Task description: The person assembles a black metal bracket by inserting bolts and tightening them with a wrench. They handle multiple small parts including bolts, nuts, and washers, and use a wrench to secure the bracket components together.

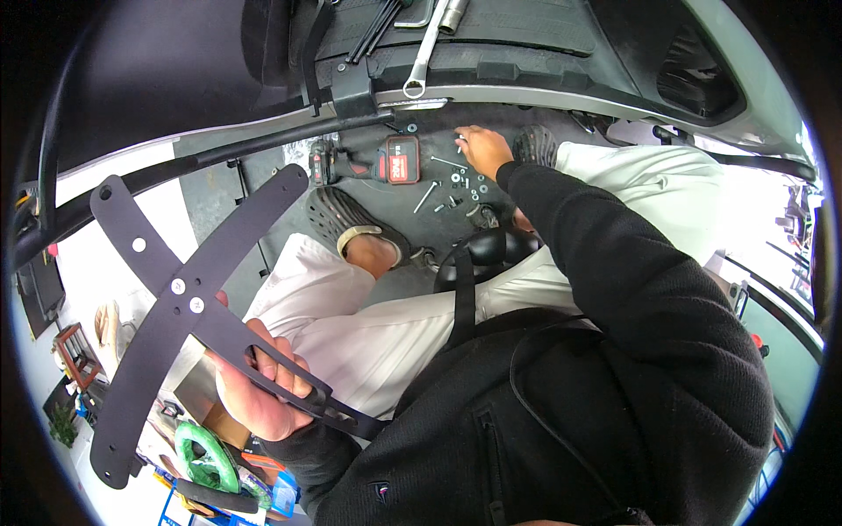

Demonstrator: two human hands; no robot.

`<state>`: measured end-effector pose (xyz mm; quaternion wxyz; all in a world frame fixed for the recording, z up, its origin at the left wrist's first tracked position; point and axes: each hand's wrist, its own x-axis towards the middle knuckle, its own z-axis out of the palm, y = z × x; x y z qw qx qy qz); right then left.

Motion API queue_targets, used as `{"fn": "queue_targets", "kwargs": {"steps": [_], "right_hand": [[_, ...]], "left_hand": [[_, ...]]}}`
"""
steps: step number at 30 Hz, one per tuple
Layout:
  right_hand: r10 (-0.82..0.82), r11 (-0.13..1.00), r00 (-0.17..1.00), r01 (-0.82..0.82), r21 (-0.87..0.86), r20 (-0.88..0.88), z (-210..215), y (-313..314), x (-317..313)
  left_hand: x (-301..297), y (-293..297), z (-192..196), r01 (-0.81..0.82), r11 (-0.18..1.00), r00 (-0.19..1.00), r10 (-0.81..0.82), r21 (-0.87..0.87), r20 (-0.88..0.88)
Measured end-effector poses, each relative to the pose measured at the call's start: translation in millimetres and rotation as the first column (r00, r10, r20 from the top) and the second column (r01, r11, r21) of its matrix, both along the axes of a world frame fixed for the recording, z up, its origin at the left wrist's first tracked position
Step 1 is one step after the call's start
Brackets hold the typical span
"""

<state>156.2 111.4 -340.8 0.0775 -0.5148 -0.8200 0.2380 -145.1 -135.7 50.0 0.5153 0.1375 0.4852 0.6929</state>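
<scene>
A black flat metal bracket (149,346), with crossing curved arms, bolt holes and a slotted stem, is held up at the left. The fingers of my left hand (252,399) wrap round its stem, some passing through the slot. My right hand (485,151) reaches down to the dark floor, fingertips pinched on a small pale piece, too small to name. Just beside that hand lie a long bolt (426,196), another long bolt (449,163) and several loose washers and nuts. A cordless power tool (358,167) with a red-and-black battery (403,160) rests left of them.
A vehicle's open rear edge (517,95) spans the top, with a combination wrench (424,63), a socket (453,16) and hex keys (375,28) on it. A dark bar (237,156) crosses the upper left. My clog (351,219) stands near the power tool.
</scene>
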Motion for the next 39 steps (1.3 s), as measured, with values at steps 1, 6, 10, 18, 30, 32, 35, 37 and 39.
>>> {"fn": "queue_targets", "kwargs": {"steps": [1,6,10,18,30,32,35,37,39], "right_hand": [[-0.031,0.999,0.999,0.031,-0.013,0.008,0,-1,0],[-0.082,0.996,0.993,0.086,0.036,-0.088,3,-7,-2],[-0.11,0.991,0.994,0.109,-0.072,-0.016,8,-10,-5],[-0.076,0.996,0.991,0.071,-0.049,-0.11,-1,-14,-4],[0.002,0.992,0.997,-0.011,-0.129,-0.072,-6,-17,-3],[-0.016,0.995,0.995,0.007,-0.095,-0.094,-4,-18,-4],[-0.053,0.989,0.995,0.041,-0.144,-0.08,-2,-20,-5],[-0.054,0.989,0.998,0.049,-0.142,-0.035,-2,-21,-5],[-0.05,0.984,0.999,0.052,-0.172,0.017,-3,-21,-6]], "left_hand": [[2,-2,-1,0.033,0.999,0.999,-0.034,-0.006,-0.015],[7,-5,-6,-0.019,0.998,0.999,0.022,-0.061,0.049],[6,-1,-5,0.01,0.996,0.997,-0.004,-0.084,0.078],[14,4,-2,-0.025,0.99,0.998,0.033,-0.137,0.057],[8,-5,-7,-0.003,0.975,0.995,0.025,-0.221,0.097],[7,-5,-10,0.019,0.982,0.987,0.012,-0.19,0.159],[4,-3,-13,0.059,0.983,0.975,-0.019,-0.173,0.223],[5,-2,-13,0.056,0.978,0.988,-0.025,-0.201,0.154],[6,-2,-12,0.056,0.981,0.987,-0.027,-0.187,0.157]]}}
